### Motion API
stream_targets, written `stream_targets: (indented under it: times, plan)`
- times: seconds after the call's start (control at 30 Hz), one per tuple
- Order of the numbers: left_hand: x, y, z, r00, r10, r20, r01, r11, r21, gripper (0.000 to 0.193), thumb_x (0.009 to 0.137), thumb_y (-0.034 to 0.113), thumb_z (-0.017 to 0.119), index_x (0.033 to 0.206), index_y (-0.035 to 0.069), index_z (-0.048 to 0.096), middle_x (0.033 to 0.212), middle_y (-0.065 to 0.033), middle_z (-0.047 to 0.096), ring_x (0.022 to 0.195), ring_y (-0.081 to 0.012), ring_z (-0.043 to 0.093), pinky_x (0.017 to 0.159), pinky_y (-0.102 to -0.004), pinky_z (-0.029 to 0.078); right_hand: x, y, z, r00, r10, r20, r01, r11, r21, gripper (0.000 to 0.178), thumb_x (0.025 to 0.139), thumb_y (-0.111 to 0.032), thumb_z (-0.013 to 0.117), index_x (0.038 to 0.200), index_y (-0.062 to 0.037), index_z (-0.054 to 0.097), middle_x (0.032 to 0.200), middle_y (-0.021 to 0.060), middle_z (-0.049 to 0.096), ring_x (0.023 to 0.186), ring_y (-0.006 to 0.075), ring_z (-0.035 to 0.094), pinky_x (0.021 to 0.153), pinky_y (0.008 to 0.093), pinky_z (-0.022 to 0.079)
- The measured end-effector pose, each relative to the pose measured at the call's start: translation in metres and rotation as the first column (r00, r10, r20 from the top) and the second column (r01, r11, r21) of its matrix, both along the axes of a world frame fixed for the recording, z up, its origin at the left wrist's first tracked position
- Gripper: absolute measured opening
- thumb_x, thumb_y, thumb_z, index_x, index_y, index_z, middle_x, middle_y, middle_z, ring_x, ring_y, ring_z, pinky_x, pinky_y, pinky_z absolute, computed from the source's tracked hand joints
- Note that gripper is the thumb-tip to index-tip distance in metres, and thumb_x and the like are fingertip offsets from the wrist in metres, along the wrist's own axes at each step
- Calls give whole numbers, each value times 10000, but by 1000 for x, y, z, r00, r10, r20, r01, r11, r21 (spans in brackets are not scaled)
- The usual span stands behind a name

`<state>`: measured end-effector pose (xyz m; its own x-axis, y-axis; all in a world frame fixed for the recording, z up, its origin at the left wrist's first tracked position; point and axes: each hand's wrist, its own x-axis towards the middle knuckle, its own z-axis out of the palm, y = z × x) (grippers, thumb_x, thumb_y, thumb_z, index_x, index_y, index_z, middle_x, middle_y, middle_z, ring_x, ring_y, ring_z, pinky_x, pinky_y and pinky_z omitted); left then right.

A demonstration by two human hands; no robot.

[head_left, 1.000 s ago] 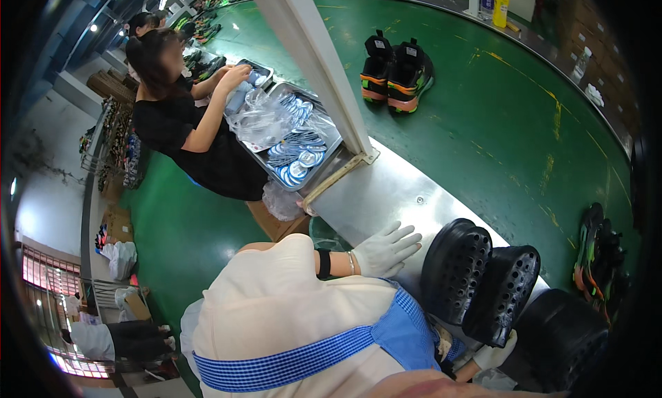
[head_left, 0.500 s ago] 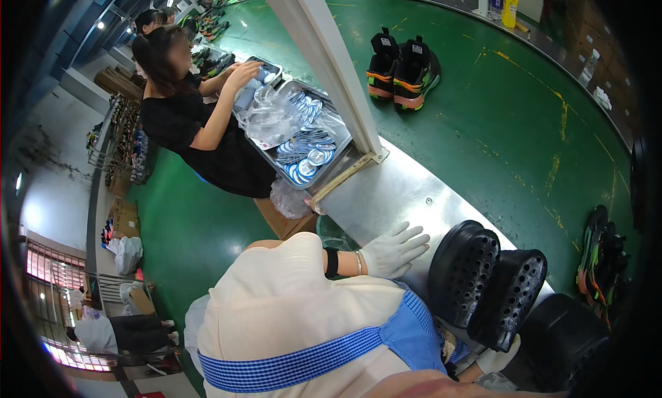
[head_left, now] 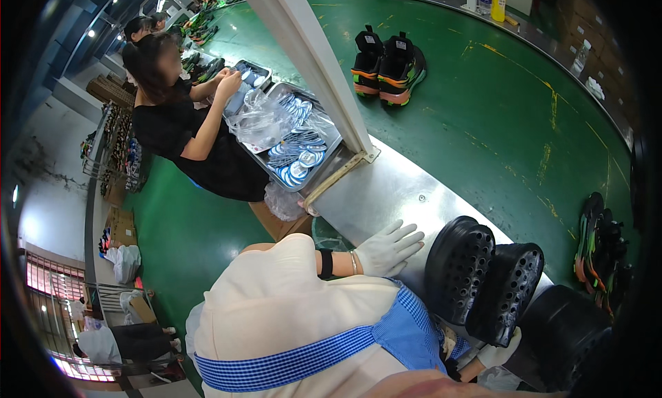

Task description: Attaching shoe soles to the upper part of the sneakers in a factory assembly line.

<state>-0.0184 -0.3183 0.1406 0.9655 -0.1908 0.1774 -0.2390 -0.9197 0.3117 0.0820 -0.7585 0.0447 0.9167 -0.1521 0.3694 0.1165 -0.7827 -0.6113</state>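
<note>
My left hand (head_left: 389, 250), in a white glove, lies with its fingers spread on the metal worktop (head_left: 396, 181), holding nothing. To its right stand two black, rounded blocks with rows of round holes, the left block (head_left: 458, 270) and the right block (head_left: 507, 288) side by side. At the lower end of the right block is my right hand (head_left: 500, 351), also white-gloved. It touches or sits just beside that block; its fingers are largely hidden, so I cannot tell whether it grips. A third black block (head_left: 565, 332) stands at the far right.
A green conveyor belt (head_left: 476, 129) runs beyond the worktop, carrying a pair of black and orange sneakers (head_left: 389, 67) and more shoes (head_left: 596, 253) at right. A slanted white post (head_left: 310, 60) rises beside metal trays (head_left: 293, 188) of round labels. A co-worker (head_left: 183, 122) stands at left.
The whole view has shifted slightly, moving the scene a little left and up. My left hand stays spread on the worktop and my right hand stays by the right block.
</note>
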Motion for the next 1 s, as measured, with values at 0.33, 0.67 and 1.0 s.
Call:
stream_targets:
  times: [0.33,0.67,1.0]
  plan:
    - [0,-1,4,1000,2,-12,-2,1000,27,565,701,177,622,1225,-23,553,1351,-190,491,1306,-324,430,1085,-472,335,-1,-7,-1,983,-54,-178,57,998,11,388,826,-110,682,1170,51,601,1090,152,637,1001,263,593,940,342,443]
    - [1,1,1,1000,6,14,-6,1000,30,566,702,178,616,1227,-23,551,1341,-189,498,1301,-326,434,1079,-472,340,4,-5,2,982,-7,-188,10,1000,16,312,861,-101,621,1126,61,598,1047,137,626,957,237,579,910,328,443]
    - [-3,-1,6,998,-22,50,20,999,33,511,752,153,609,1231,-23,570,1316,-188,533,1258,-342,469,1060,-484,356,-2,35,37,973,-165,-163,143,979,-143,242,960,-197,545,1017,14,648,974,162,670,904,312,636,824,399,492]
